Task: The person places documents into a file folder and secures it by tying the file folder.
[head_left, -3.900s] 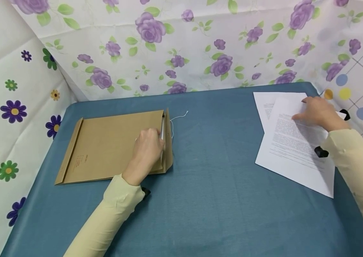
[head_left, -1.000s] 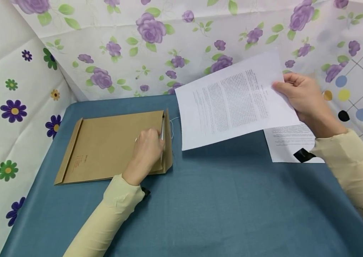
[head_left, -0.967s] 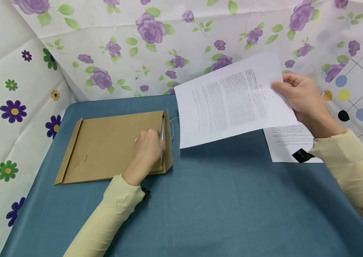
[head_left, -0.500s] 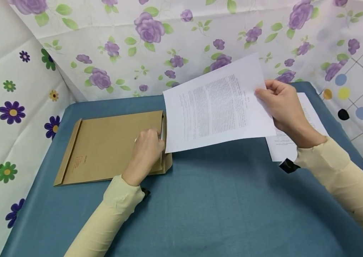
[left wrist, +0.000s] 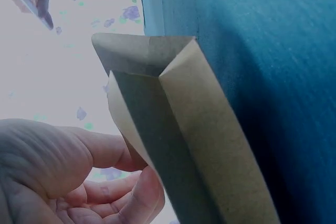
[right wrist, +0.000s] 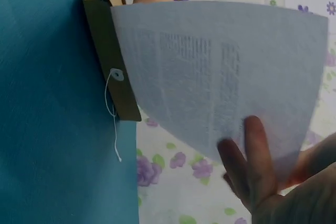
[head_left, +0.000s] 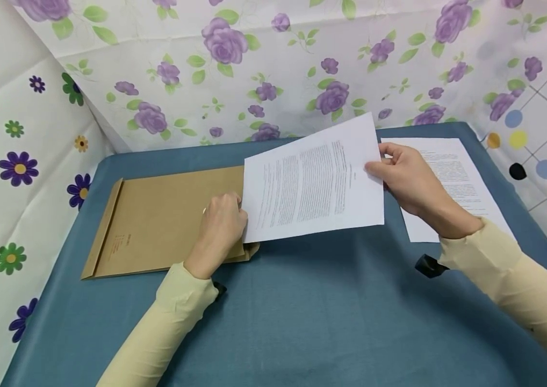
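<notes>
A brown kraft document envelope lies at the left, its mouth facing right. My left hand pinches the upper edge of that mouth; the left wrist view shows thumb and finger on the paper and the envelope gaping. My right hand holds a printed sheet of paper by its right edge, thumb on the near face. The sheet hangs over the table, its left edge at the envelope's mouth, next to my left fingers. In the right wrist view, the sheet bows slightly and overlaps the envelope's flap.
Another printed sheet lies flat at the right rear, partly behind my right wrist. A white string hangs from a button on the flap. Blue cloth covers the table, and flowered sheeting rises behind it.
My right hand has lifted the top sheet from the right and carried it left, then lowered it to the envelope's mouth. My left hand keeps its hold.
</notes>
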A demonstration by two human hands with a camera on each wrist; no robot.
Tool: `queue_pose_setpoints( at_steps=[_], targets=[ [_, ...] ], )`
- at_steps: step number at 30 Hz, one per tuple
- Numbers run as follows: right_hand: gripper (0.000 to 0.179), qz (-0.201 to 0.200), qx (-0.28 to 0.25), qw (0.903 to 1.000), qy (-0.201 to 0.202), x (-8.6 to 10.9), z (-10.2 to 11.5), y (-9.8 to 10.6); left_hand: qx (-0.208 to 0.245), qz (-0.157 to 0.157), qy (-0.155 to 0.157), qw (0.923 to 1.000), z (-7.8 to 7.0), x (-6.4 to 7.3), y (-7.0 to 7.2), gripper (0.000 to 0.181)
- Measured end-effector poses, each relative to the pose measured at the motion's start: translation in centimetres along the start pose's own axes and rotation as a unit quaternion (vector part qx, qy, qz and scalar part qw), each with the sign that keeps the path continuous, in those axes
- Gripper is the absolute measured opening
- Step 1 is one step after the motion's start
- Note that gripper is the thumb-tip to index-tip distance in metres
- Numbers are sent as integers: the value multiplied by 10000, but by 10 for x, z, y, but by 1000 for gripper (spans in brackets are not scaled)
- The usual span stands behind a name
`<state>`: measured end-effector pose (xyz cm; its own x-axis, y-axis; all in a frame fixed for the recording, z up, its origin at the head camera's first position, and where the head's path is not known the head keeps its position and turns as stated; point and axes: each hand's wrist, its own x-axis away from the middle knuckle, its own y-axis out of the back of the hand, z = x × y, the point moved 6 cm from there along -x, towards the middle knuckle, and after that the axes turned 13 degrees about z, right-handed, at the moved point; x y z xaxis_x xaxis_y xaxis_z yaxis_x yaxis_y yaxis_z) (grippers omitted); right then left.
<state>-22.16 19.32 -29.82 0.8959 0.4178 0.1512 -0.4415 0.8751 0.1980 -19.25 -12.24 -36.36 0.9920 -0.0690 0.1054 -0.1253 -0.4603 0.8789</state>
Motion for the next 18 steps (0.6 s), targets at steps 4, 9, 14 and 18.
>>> queue_pose_setpoints(
  at_steps=[4, 9, 14, 18],
  targets=[
    [45, 633, 260, 9969, -378, 2, -3, 1, 24, 59, 45, 10000, 0, 0, 0, 40],
    [41, 1057, 382, 9915, -652, 6, -4, 3, 6, 33, 23, 10000, 0, 0, 1, 40],
    [39, 1472, 159, 9860, -767, 4, -7, -5, 36, 31, 8, 10000, 0, 0, 1, 40],
    [40, 1586, 42, 9845, -742, 1, -6, -9, 49, 31, 16, 10000, 0, 1, 0, 38]
  ],
)
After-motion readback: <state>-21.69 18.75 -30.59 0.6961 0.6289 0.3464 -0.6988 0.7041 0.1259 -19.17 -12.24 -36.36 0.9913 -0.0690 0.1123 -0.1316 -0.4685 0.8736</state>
